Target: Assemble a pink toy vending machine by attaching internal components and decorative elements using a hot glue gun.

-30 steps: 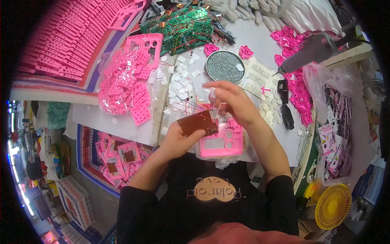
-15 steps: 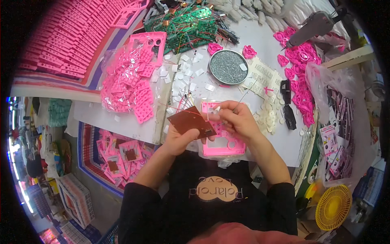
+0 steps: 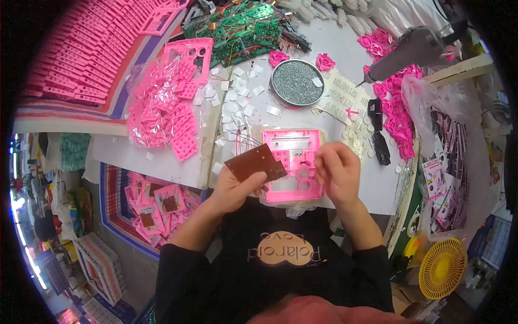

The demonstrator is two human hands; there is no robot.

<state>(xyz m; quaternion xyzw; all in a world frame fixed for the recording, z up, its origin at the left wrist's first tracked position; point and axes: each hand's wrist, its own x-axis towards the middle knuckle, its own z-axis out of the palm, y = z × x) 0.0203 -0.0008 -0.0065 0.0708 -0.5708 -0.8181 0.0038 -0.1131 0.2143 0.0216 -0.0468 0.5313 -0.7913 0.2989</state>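
My left hand [image 3: 232,193] grips a brown circuit board [image 3: 252,164] by its lower left edge, thumb on top, with the board tilted. Thin wires [image 3: 245,139] trail from behind it. Under the board's right side lies a pink plastic casing [image 3: 267,195] on the worktable, its inside facing up, with small pink parts and a silvery strip in it. My right hand [image 3: 341,171] hovers at the casing's right edge, fingers curled in toward the thumb. Whatever its fingertips hold, if anything, is hidden.
A round tin of small metal screws [image 3: 298,82] stands beyond the casing, beside scattered white squares [image 3: 245,96]. Green circuit boards [image 3: 243,35] pile up at the back. Bagged pink parts [image 3: 162,108] lie left; a power screwdriver [image 3: 404,51] hangs at right above pink pieces [image 3: 404,89].
My right hand has drawn back to the right from the board and casing; the small white piece at its fingertips no longer shows. The board stays in my left hand, turned slightly.
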